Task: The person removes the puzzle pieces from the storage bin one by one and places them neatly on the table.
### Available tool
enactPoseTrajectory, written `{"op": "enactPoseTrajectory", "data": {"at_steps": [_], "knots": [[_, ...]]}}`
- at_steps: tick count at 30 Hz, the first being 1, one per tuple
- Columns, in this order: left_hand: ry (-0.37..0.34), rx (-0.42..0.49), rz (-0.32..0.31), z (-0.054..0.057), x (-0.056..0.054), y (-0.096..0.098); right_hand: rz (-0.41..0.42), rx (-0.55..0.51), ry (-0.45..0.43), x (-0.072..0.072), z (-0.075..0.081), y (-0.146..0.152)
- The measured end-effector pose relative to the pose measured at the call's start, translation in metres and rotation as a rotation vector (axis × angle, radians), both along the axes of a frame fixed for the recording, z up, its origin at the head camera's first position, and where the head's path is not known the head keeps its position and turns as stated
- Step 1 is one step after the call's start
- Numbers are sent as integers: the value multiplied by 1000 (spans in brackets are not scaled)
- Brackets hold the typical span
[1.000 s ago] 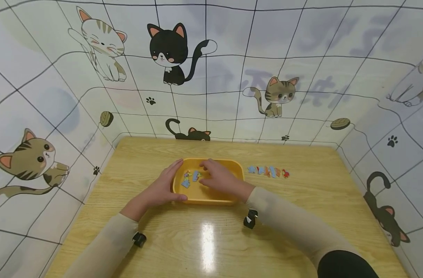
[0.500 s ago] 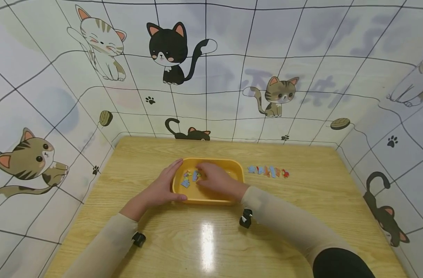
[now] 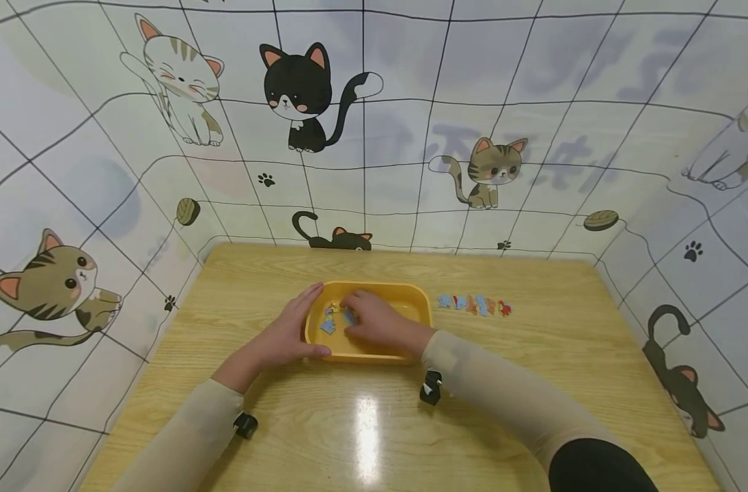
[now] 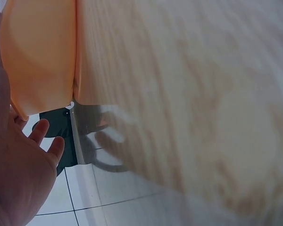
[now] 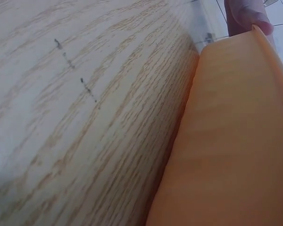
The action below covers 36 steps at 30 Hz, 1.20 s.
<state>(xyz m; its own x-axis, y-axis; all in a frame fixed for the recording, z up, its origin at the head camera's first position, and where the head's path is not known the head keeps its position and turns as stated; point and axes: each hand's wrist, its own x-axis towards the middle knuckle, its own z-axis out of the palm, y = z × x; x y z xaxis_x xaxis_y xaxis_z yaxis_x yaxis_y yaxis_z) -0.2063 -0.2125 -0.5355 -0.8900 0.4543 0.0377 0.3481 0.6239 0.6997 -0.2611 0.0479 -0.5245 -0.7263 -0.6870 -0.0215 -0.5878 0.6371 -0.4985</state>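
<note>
My left hand point(image 3: 285, 333) grips the left end of a yellow plastic tray point(image 3: 374, 358), thumb at the front rim and fingers reaching toward the back corner. In the right wrist view its thumb point(image 5: 254, 19) bends over the tray's edge. Inside the tray, my right hand point(image 3: 376, 320) pinches a small blue puzzle piece point(image 3: 349, 316), partly hidden by the fingers. To the left of it lie a blue puzzle piece point(image 3: 328, 327) and a few small yellowish ones point(image 3: 333, 309). The right wrist view shows the tray's outer wall point(image 5: 236, 122), not the right hand.
A row of several blue, orange and red puzzle pieces point(image 3: 472, 304) lies on the wooden table point(image 3: 546, 355), right of the tray. A wall covering with printed cats point(image 3: 398, 137) surrounds the table at the back and sides.
My right hand has moved left and down inside the tray, its fingers closing around the blue piece, which has turned and shifted slightly. My left hand stays on the tray.
</note>
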Motion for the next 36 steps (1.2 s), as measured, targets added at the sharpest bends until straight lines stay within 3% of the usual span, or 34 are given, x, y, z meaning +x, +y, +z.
{"op": "enactPoseTrajectory", "data": {"at_steps": [15, 28, 36], "knots": [[-5, 1, 4, -2, -1, -1, 42, 40, -72, -3, 8, 11], [-5, -5, 3, -4, -2, -2, 49, 25, -54, -7, 0, 12], [-7, -15, 4, -3, -2, -1, 41, 36, -85, -6, 4, 16]]}}
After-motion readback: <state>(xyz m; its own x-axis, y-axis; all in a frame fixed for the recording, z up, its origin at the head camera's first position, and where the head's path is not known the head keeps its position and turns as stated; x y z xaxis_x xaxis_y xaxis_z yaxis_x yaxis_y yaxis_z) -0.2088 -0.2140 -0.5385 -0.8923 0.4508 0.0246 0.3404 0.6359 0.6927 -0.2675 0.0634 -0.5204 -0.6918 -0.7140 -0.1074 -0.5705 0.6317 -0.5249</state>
